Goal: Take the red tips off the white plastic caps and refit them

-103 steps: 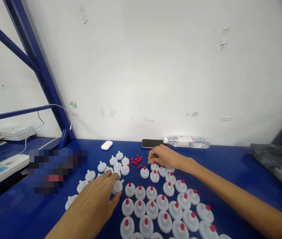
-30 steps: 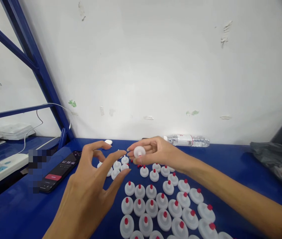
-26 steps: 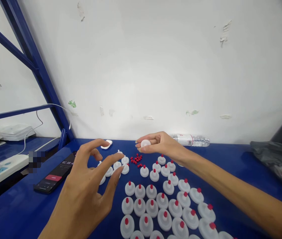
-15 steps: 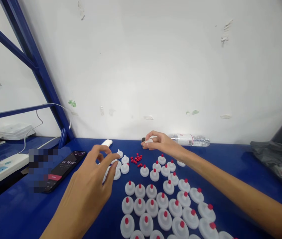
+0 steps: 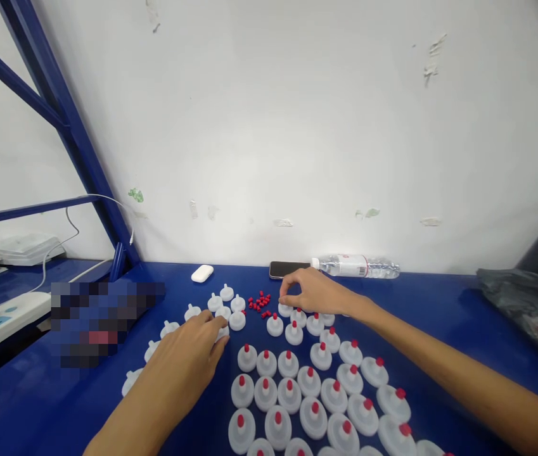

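Observation:
My left hand (image 5: 191, 347) is low over the left group of white round nozzle caps, its thumb and fingers closed around a white nozzle cap (image 5: 223, 332) with a bare tip. My right hand (image 5: 317, 290) pinches the top of another white nozzle cap (image 5: 285, 311) at the back of the right group; its fingers hide the tip. Small red tip covers (image 5: 260, 301) lie in a loose pile between the hands. Nearer to me stand many white nozzle caps with red tips (image 5: 289, 396), in rough rows on the blue table (image 5: 192, 418).
A clear bottle (image 5: 354, 266) lies along the wall beside a dark phone (image 5: 289, 270). A white case (image 5: 202, 273) sits at the back left. A power strip (image 5: 7, 320) is at the left, and a grey plastic bag (image 5: 525, 310) at the right.
My right hand has come down from the back edge to the right group with a white piece, uncovering the phone. My left hand has lowered onto a bare-tipped nozzle cap.

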`<state>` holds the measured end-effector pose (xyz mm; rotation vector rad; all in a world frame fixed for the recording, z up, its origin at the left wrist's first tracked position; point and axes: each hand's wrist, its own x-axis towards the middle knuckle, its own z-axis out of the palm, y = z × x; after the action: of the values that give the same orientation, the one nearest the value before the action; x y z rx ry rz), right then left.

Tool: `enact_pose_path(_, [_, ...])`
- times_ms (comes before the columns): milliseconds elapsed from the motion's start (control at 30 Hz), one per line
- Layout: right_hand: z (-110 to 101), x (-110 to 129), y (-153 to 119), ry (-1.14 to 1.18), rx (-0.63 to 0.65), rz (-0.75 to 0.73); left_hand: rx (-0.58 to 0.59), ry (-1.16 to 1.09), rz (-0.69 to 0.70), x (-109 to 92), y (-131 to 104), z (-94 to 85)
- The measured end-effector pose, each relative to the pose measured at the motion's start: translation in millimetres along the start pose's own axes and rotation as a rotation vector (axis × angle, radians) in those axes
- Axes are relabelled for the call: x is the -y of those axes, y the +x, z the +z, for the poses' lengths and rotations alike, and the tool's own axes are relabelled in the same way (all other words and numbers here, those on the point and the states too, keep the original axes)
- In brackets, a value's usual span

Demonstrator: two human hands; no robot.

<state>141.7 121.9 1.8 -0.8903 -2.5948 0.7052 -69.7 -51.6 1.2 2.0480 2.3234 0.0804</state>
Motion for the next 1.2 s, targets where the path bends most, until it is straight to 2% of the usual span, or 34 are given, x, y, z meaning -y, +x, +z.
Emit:
enact_pose_path(67, [1.8, 1.2, -0.8, -0.037, -0.011, -0.003, 0.008, -0.025, 0.003, -1.4, -1.4, -2.9])
enact_pose_path(167, [6.2, 5.3, -2.8, -0.102, -0.109, -0.009, -0.020, -0.004, -0.004, -3.1, -3.4, -6.0])
enact_pose_path(333, [15.4, 11.0, -5.9, -0.310, -0.266, -0.190, -0.051, 0.022, -0.093, -1.4, 2.0, -1.2])
enact_pose_path(433, [19.5, 10.3, -5.6, -0.354, -0.294, -0.240, -0.023, 0.018, -0.127, 1.7, 8.6, 4.3])
enact_pose_path(567, [22.8, 8.8, -4.5, -0.372, -0.249, -0.248, 0.015, -0.020, -0.076, 5.9, 12.1, 8.9])
enact_pose_path(733, [25.1, 9.4, -4.2, -0.371, -0.140, -0.258, -0.012, -0.184, 0.037, 4.7, 9.2, 11.9])
enact_pose_path(933, [28.0, 3.6, -1.8, -0.321, 0.004, -0.279, 0.050, -0.165, 0.003, -2.2, 7.7, 14.1])
enact_pose_path(1067, [29.4, -1.8, 1.8, -0.312, 0.031, -0.266, 0.080, -0.117, 0.027, -2.6, 6.1, 15.6])
enact_pose_path(1200, [30.3, -5.9, 5.6, -0.307, 0.023, -0.272, 0.056, -0.122, 0.045, -0.7, 5.7, 15.9])
